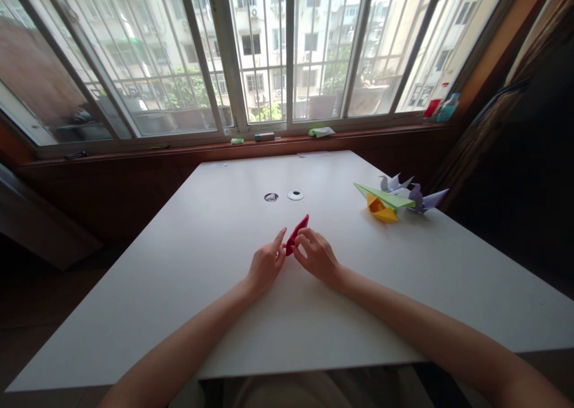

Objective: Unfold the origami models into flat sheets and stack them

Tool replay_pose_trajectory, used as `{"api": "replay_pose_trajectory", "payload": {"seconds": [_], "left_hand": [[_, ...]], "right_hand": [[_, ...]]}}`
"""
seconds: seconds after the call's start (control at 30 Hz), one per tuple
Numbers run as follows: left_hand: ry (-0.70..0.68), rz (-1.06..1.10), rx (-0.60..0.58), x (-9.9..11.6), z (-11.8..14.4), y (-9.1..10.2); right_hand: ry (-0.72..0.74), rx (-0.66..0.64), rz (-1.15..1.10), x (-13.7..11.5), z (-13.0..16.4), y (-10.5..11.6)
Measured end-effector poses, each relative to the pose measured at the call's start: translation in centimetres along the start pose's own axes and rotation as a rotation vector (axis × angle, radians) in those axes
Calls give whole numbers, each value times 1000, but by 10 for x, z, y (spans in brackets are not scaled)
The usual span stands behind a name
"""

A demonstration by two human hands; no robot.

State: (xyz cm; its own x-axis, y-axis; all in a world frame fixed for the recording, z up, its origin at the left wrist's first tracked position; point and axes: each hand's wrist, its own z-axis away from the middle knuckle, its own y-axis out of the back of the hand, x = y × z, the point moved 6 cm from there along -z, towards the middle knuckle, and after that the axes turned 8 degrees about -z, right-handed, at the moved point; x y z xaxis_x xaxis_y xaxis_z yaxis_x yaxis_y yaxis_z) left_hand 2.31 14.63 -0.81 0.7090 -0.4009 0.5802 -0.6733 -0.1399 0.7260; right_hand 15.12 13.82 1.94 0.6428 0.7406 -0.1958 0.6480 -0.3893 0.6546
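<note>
A small folded red paper piece (296, 234) stands tilted between my hands, above the middle of the white table. My right hand (317, 255) is closed on its right side, thumb and fingers pinching the paper. My left hand (265, 264) is at the lower left of the paper, its index finger stretched out and apart from it. The other left fingertips are close to the paper's lower end and seem to touch it. Part of the folded paper is hidden behind my right fingers.
On the table's right side sit a yellow paper boat (381, 209), a green folded paper plane (388, 195), a white paper crane (394, 184) and a purple paper crane (424, 200). Two round cable holes (295, 195) lie ahead. Small packets (321, 132) and bottles (447, 107) line the windowsill.
</note>
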Motion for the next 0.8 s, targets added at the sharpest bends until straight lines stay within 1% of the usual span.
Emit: {"api": "replay_pose_trajectory", "payload": {"seconds": [0.13,0.23,0.37,0.47,0.57,0.67,0.8], "left_hand": [[-42,-25,-26,1,0,-3],[-45,-25,-28,2,-1,-4],[-32,-17,-13,2,-1,-2],[-21,3,0,0,-2,-3],[-32,33,-12,-3,-4,-5],[-58,71,-44,-3,-5,-8],[-69,122,-61,-1,-7,-8]], "right_hand": [[-97,-27,-45,11,1,-6],[-160,-31,-68,17,1,-7],[-260,29,-72,26,3,-6],[-309,73,-79,37,6,-7],[-327,82,-88,48,8,-13],[-319,50,-94,55,9,-20],[-243,-46,-121,47,7,-25]]}}
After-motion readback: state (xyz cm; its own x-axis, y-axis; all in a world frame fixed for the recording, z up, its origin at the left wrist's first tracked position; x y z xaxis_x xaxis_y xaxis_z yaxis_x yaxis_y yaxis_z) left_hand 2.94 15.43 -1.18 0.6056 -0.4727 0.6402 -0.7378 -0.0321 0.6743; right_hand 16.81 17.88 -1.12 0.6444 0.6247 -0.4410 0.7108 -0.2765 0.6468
